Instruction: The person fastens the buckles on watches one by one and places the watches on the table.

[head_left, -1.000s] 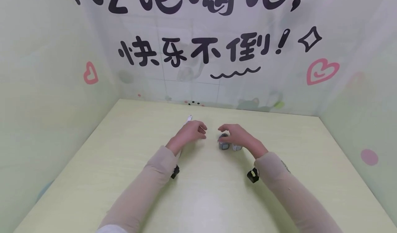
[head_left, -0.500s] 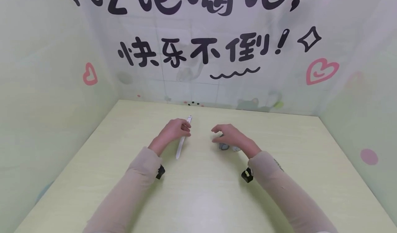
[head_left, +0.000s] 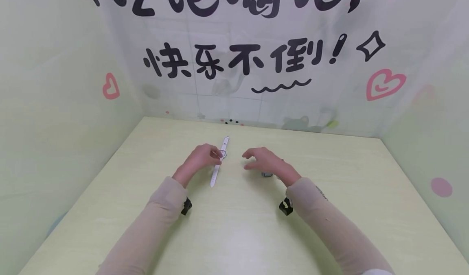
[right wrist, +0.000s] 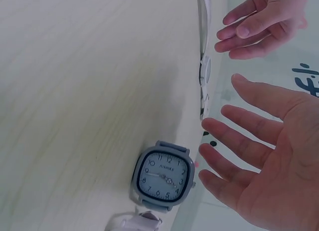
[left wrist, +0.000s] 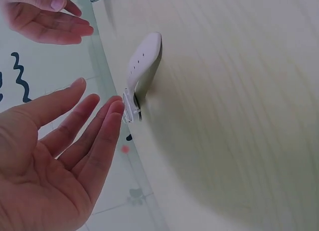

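Pale wood-grain tabletop (head_left: 234, 230) here, boxed in by white fabric walls, with big black Chinese lettering (head_left: 238, 59) on the back one and pink outlined hearts, one (head_left: 385, 84) at the right and one (head_left: 111, 86) at the left. Two arms in beige sleeves (head_left: 148, 230) come in from the near side, with a small black device (head_left: 186, 206) under the left wrist and another (head_left: 286, 206) under the right. So, the white-strapped wristwatch (head_left: 224, 154) lies unbuckled and stretched out lengthwise between the hands, buckle end toward the back wall and punched-hole end toward the person. Left hand (head_left: 199, 160) is right beside its dial, fingers loosely bent, thumb apart from them, not gripping anything (in the left wrist view the fingertips overlap the watch, but I can't tell if they actually touch it). Right hand (head_left: 266, 161) hovers above the table with its fingers spread and the thumb well apart, nothing in its grasp. Under and beside that one, there's a grey-blue square wristwatch (right wrist: 163, 175) lying face up, with Arabic numerals and a crown on the side; from the head view the hand covers most of it. Right next to it sits a whitish item (right wrist: 142, 222), mostly cut off by the frame edge, so no clue what exactly.
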A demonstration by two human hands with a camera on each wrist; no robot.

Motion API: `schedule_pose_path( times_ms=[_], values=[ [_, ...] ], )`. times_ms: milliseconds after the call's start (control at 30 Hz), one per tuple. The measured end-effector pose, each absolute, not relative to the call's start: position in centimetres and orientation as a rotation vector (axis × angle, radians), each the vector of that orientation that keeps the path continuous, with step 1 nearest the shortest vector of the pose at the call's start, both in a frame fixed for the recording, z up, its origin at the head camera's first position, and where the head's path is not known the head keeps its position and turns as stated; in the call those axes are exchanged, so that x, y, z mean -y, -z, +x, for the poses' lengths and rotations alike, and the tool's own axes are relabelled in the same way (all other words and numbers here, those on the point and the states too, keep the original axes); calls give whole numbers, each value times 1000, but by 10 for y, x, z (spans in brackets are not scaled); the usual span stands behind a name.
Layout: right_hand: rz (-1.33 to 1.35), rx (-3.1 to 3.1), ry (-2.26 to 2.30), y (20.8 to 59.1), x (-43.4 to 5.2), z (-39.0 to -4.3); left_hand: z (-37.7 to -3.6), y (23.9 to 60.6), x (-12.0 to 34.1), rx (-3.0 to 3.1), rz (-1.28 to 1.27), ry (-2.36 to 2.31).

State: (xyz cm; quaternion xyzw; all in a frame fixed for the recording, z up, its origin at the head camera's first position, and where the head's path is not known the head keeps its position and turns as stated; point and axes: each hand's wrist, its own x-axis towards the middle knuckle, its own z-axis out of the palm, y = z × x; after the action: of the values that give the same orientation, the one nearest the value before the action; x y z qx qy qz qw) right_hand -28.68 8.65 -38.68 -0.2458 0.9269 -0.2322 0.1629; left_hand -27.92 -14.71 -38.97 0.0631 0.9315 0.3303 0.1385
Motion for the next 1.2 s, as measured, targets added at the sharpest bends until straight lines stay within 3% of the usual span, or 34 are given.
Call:
schedule_pose_path(
  times_ms=[533, 1200],
  values=[
    [-683, -2624, 699, 393, -81, -281, -277, 404, 136, -2729, -38, -767],
    [-780, -2648, 753, 388, -81, -272, -280, 400, 137, -2697, 12, -953]
  ],
)
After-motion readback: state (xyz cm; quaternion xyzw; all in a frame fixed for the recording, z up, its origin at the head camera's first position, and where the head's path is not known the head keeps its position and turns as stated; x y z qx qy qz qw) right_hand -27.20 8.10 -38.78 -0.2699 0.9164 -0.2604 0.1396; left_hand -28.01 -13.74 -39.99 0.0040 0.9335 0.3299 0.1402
